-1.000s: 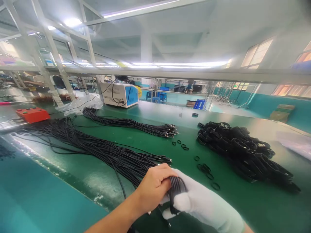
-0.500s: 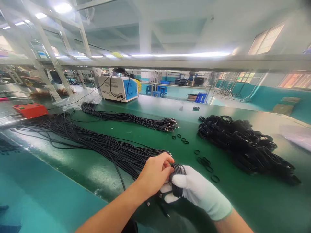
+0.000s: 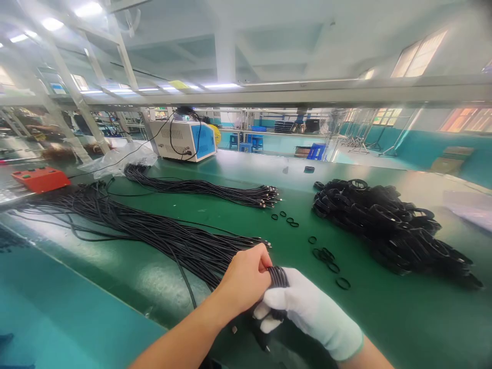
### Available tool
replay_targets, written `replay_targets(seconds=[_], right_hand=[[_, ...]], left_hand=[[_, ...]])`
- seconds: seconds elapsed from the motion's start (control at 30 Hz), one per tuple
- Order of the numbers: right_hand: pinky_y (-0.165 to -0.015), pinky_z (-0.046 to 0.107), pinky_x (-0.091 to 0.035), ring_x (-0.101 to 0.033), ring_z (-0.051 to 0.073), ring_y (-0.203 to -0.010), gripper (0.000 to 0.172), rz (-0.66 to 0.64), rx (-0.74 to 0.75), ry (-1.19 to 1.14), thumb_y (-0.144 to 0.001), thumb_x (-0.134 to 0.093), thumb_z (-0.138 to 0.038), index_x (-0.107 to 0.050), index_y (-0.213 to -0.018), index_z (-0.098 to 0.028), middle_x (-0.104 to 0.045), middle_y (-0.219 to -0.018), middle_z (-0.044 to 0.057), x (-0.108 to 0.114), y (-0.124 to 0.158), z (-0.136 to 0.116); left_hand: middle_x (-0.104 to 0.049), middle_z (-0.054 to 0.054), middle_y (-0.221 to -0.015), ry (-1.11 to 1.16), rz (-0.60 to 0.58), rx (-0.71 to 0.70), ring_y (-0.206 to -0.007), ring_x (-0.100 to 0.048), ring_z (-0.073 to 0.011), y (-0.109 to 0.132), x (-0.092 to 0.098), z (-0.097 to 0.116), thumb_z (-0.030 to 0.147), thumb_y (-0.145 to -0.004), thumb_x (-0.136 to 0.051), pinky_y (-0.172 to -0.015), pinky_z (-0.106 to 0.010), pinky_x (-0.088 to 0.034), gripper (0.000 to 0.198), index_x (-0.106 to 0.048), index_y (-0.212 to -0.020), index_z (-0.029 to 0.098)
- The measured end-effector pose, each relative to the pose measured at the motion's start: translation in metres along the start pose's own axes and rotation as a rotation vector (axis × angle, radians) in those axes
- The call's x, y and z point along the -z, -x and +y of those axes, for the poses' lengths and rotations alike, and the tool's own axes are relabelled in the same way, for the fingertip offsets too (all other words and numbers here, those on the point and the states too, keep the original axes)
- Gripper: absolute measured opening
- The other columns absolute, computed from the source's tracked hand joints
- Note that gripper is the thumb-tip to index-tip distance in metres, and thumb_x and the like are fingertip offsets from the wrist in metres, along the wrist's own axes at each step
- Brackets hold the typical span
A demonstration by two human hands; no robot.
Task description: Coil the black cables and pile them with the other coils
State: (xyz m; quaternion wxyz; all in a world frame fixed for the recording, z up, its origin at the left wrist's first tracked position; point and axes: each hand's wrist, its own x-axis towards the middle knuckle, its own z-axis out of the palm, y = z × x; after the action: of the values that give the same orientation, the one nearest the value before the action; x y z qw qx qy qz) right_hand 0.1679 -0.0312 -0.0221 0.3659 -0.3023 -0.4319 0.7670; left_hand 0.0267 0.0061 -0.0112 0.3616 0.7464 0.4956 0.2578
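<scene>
My right hand (image 3: pixel 295 302), in a white glove, is wrapped round a coil of black cable (image 3: pixel 279 277). The bare fingers of my left hand (image 3: pixel 248 274) are closed against the coil's left side, gripping it; their tips are mostly hidden. A metal connector (image 3: pixel 234 329) shows below my left wrist. Beside the left hand, a long bundle of black cables (image 3: pixel 165 236) lies with connector ends pointing right. Several small black rings (image 3: pixel 343 283) are scattered to the right of the coil.
A second cable bundle (image 3: pixel 203 189) lies farther back. A large heap of coiled cables (image 3: pixel 384 220) covers the right of the green table (image 3: pixel 415 318). At the back stands a white and blue machine (image 3: pixel 184 141); a red control box (image 3: pixel 41 179) sits at left. A shelf beam crosses above.
My left fingers have curled in tighter at the coil's left edge, and the coil has turned slightly in the gloved hand. The view has shifted a little.
</scene>
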Motion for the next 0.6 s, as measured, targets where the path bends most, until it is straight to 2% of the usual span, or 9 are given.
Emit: replay_targets(seconds=[0.17,0.33,0.43,0.5,0.6], right_hand=[[-0.063,0.028,-0.047,-0.053,0.013,-0.067,0.019,-0.012,-0.034,-0.038,-0.069,-0.069,-0.023,-0.06,-0.079,-0.01,-0.056,-0.074,0.006,0.0,-0.002,0.002],[-0.052,0.02,-0.036,-0.043,0.008,-0.06,0.021,-0.067,0.06,-0.305,-0.075,-0.066,-0.027,-0.058,-0.087,-0.011,-0.045,-0.068,0.0,0.01,-0.007,0.008],[-0.059,0.025,-0.04,-0.047,0.012,-0.065,0.02,-0.034,0.137,-0.289,-0.076,-0.063,-0.029,-0.059,-0.082,-0.01,-0.049,-0.072,0.003,0.014,-0.01,0.01],[-0.065,0.026,-0.041,-0.049,0.013,-0.068,0.018,-0.013,0.187,-0.248,-0.076,-0.064,-0.027,-0.06,-0.077,-0.009,-0.051,-0.07,0.003,0.013,-0.011,0.011],[-0.067,0.026,-0.043,-0.048,0.012,-0.066,0.018,-0.022,0.189,-0.239,-0.076,-0.063,-0.026,-0.059,-0.076,-0.009,-0.05,-0.068,0.002,0.014,-0.009,0.011]], left_hand=[[-0.056,0.005,-0.062,-0.008,-0.016,0.015,-0.057,-0.049,-0.0114,-0.001,0.003,-0.002,0.018,-0.072,-0.051,-0.049,-0.021,-0.032,0.003,-0.05,-0.07,0.02],[-0.058,0.005,-0.073,-0.027,-0.038,-0.035,-0.065,-0.05,-0.0128,0.005,0.013,0.008,0.018,-0.072,-0.056,-0.059,-0.023,-0.036,0.013,-0.055,-0.084,0.023],[-0.057,0.003,-0.078,-0.089,-0.057,-0.167,-0.074,-0.049,-0.0148,0.02,0.006,0.01,0.015,-0.066,-0.064,-0.065,-0.025,-0.037,0.014,-0.053,-0.073,0.021],[-0.056,0.003,-0.075,-0.152,-0.024,-0.241,-0.076,-0.047,-0.0163,0.029,-0.002,0.008,0.011,-0.064,-0.067,-0.069,-0.027,-0.035,0.02,-0.049,-0.063,0.019],[-0.057,0.002,-0.073,-0.158,-0.009,-0.256,-0.077,-0.047,-0.0169,0.033,-0.004,0.004,0.013,-0.065,-0.069,-0.072,-0.029,-0.035,0.02,-0.05,-0.062,0.018]])
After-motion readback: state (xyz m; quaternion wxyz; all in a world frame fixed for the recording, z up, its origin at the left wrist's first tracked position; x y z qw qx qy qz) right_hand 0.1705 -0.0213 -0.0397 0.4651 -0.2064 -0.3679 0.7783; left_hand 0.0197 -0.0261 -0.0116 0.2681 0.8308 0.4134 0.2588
